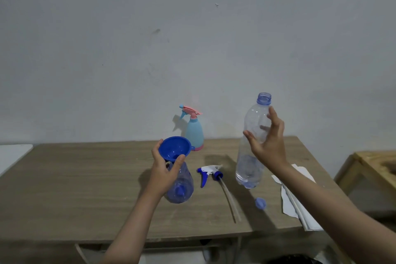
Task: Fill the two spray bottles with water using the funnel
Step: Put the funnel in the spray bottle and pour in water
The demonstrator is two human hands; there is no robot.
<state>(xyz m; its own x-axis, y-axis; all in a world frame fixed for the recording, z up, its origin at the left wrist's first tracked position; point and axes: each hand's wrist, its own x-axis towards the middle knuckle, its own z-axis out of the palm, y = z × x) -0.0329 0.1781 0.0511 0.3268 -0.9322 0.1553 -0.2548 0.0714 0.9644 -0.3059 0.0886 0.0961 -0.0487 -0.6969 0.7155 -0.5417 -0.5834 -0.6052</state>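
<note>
Left hand [165,172] holds the blue funnel [175,148] by its rim, thumb on the near edge and fingers curled round the far side; funnel sits in the neck of the clear blue spray bottle [181,186] standing on the wooden table [85,178]. Right hand [269,143] is up beside the uncapped water bottle [254,141], fingers spread wide & mostly straight, thumb and fingertips touching the plastic; bottle looks nearly empty, upright, its base right at the tabletop. Btw the two bottles lies the white-and-blue trigger sprayer [211,172] w/ its long tube. Blue cap [260,203] lies near the table's front. Light-blue and pink spray bottle [194,133] stands at the back by the wall, sprayer on. White papers [300,199] at the right edge
</note>
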